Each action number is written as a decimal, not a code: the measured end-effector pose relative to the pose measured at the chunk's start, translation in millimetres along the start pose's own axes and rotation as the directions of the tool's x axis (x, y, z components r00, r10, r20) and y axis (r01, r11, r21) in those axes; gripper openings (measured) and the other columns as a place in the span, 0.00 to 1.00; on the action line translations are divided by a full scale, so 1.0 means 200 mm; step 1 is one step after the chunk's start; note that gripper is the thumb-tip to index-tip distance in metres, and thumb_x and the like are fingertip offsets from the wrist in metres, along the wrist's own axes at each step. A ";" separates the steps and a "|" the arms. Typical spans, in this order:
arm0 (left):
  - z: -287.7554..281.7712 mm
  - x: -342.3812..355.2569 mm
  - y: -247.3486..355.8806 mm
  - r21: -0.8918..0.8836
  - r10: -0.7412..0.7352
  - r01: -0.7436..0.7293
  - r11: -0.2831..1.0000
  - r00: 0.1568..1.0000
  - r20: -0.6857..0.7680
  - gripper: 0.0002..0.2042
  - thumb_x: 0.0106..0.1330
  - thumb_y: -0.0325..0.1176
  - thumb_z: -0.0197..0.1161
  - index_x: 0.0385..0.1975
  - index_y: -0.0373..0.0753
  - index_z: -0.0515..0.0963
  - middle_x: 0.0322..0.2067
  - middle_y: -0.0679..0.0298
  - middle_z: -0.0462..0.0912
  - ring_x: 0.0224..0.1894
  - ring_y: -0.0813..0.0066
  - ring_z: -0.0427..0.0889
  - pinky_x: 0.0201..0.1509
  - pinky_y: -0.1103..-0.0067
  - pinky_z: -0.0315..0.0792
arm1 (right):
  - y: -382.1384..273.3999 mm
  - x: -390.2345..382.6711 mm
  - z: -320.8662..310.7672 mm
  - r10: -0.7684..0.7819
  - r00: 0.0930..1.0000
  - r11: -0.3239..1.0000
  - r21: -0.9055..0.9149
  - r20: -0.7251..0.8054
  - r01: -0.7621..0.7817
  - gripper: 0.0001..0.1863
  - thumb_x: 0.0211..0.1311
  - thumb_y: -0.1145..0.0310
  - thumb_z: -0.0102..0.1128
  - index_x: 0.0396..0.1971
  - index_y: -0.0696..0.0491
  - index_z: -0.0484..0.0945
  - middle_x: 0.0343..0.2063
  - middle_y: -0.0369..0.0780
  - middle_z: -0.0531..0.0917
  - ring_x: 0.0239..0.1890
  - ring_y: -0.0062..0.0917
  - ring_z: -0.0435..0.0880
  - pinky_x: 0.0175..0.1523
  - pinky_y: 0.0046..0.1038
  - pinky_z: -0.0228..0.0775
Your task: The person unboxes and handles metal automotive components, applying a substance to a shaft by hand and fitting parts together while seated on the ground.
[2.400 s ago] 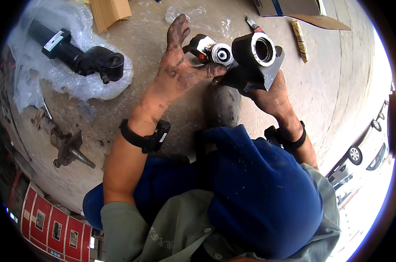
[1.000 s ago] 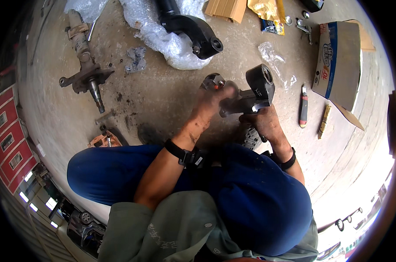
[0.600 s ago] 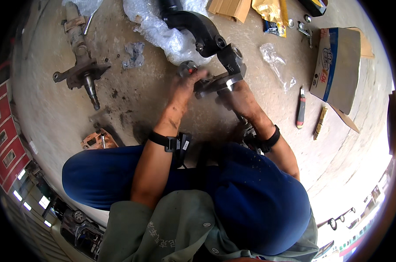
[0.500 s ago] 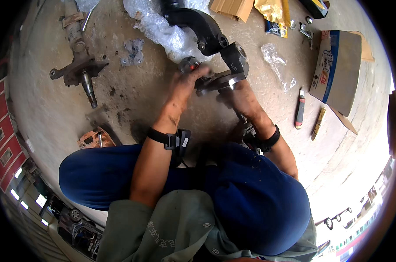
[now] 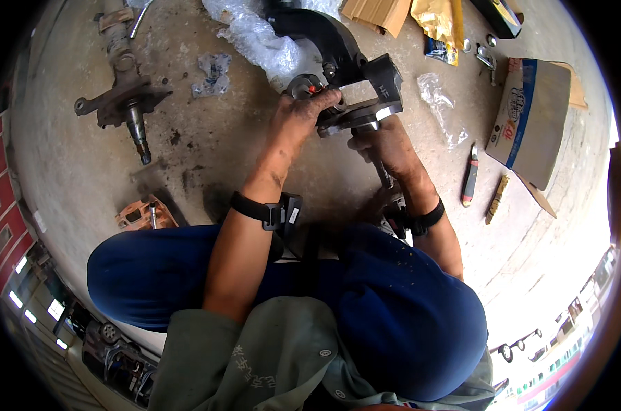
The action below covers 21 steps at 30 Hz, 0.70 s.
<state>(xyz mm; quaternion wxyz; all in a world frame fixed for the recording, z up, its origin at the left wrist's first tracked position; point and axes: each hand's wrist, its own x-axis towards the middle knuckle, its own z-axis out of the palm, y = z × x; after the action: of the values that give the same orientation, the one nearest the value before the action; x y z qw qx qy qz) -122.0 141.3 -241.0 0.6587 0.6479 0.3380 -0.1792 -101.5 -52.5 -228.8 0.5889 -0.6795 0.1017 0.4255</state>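
Observation:
A black steering knuckle with a long curved arm is held tilted in front of me, its far end over bubble wrap. My left hand is closed on its near left side, thumb by a round boss with a red spot inside. Under the round flange, my right hand has its fingers curled about the spindle, whose dark tip points down toward me. The right palm is partly hidden by the flange. Both wrists wear black straps.
Bubble wrap lies beyond the knuckle. A rusty knuckle with strut and a copper-coloured caliper are on the left floor. To the right are a plastic bag, a utility knife and a cardboard box.
The knuckle has tilted and shifted slightly right, bringing the flange and spindle more into view. Both hands still hold it; the right one now shows curled fingers below the flange.

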 end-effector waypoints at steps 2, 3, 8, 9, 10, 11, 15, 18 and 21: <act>-0.02 0.00 0.02 -0.053 -0.017 0.018 0.998 0.999 0.032 0.27 0.51 0.49 0.76 0.45 0.37 0.82 0.41 0.63 0.84 0.46 0.71 0.80 0.56 0.74 0.69 | 0.00 0.03 -0.01 0.002 1.000 0.999 -0.033 0.030 -0.001 0.06 0.46 0.77 0.65 0.26 0.57 0.78 0.17 0.34 0.77 0.18 0.19 0.75 0.23 0.23 0.66; -0.02 0.01 0.02 -0.031 -0.040 0.041 0.999 0.999 0.029 0.28 0.50 0.50 0.76 0.46 0.37 0.82 0.42 0.62 0.84 0.48 0.70 0.79 0.57 0.73 0.68 | 0.00 0.04 -0.01 -0.001 0.999 0.999 -0.042 0.036 0.003 0.06 0.46 0.77 0.65 0.26 0.57 0.78 0.17 0.34 0.77 0.18 0.19 0.75 0.23 0.23 0.66; -0.01 -0.01 0.02 -0.095 0.037 -0.033 0.995 0.999 0.038 0.27 0.51 0.49 0.76 0.45 0.36 0.82 0.42 0.62 0.84 0.47 0.71 0.80 0.54 0.74 0.70 | 0.00 0.04 -0.01 -0.005 1.000 0.999 -0.036 0.030 0.006 0.05 0.46 0.76 0.65 0.24 0.56 0.78 0.17 0.34 0.77 0.18 0.18 0.75 0.23 0.22 0.65; 0.00 -0.01 0.02 -0.124 0.028 -0.020 0.992 0.997 0.065 0.28 0.50 0.50 0.76 0.46 0.36 0.81 0.43 0.62 0.84 0.47 0.71 0.79 0.55 0.74 0.69 | 0.00 0.04 -0.01 0.001 1.000 0.999 -0.041 0.030 0.001 0.04 0.47 0.76 0.65 0.24 0.56 0.78 0.17 0.34 0.77 0.18 0.18 0.75 0.23 0.22 0.65; 0.00 -0.01 0.02 -0.107 0.013 -0.007 0.994 0.998 0.059 0.28 0.50 0.49 0.76 0.46 0.36 0.82 0.42 0.63 0.84 0.47 0.71 0.79 0.55 0.74 0.69 | 0.00 0.04 -0.01 -0.013 0.999 0.999 -0.039 0.030 0.014 0.04 0.47 0.76 0.64 0.24 0.56 0.78 0.17 0.34 0.77 0.18 0.18 0.75 0.23 0.22 0.65; 0.00 -0.01 0.02 -0.097 -0.009 0.014 0.995 0.998 0.055 0.27 0.51 0.49 0.76 0.45 0.36 0.82 0.42 0.63 0.84 0.47 0.71 0.79 0.54 0.74 0.70 | 0.01 0.04 -0.02 0.020 0.999 0.999 -0.039 0.039 -0.018 0.04 0.47 0.76 0.64 0.24 0.56 0.78 0.17 0.34 0.77 0.18 0.18 0.75 0.23 0.22 0.65; -0.01 0.01 0.04 0.022 -0.101 0.103 0.994 0.991 -0.089 0.24 0.52 0.48 0.75 0.43 0.36 0.83 0.39 0.63 0.85 0.45 0.72 0.80 0.52 0.74 0.70 | 0.02 0.06 -0.01 0.019 0.998 0.999 0.027 0.063 -0.021 0.03 0.48 0.75 0.63 0.24 0.56 0.78 0.16 0.34 0.77 0.18 0.18 0.75 0.23 0.22 0.65; -0.03 0.00 0.06 0.042 0.039 -0.039 0.998 0.999 0.009 0.23 0.53 0.48 0.75 0.41 0.37 0.84 0.37 0.63 0.85 0.44 0.72 0.80 0.52 0.74 0.70 | 0.04 0.07 0.01 -0.007 0.997 0.998 0.062 0.080 0.002 0.03 0.47 0.77 0.63 0.23 0.56 0.78 0.17 0.34 0.77 0.18 0.18 0.75 0.23 0.22 0.65; -0.03 0.00 0.06 0.047 0.068 -0.068 0.997 0.998 0.000 0.22 0.54 0.47 0.74 0.41 0.36 0.84 0.36 0.63 0.86 0.43 0.72 0.80 0.52 0.74 0.70 | 0.04 0.08 0.02 -0.042 0.997 0.997 0.074 0.069 0.037 0.04 0.45 0.77 0.64 0.23 0.56 0.78 0.17 0.34 0.77 0.18 0.18 0.75 0.23 0.23 0.65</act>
<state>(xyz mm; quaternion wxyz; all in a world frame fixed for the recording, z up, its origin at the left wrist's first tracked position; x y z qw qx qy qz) -116.0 148.6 -232.4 0.6486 0.6745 0.3122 -0.1640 -98.5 -45.9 -244.8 0.6247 -0.6441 0.0826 0.4336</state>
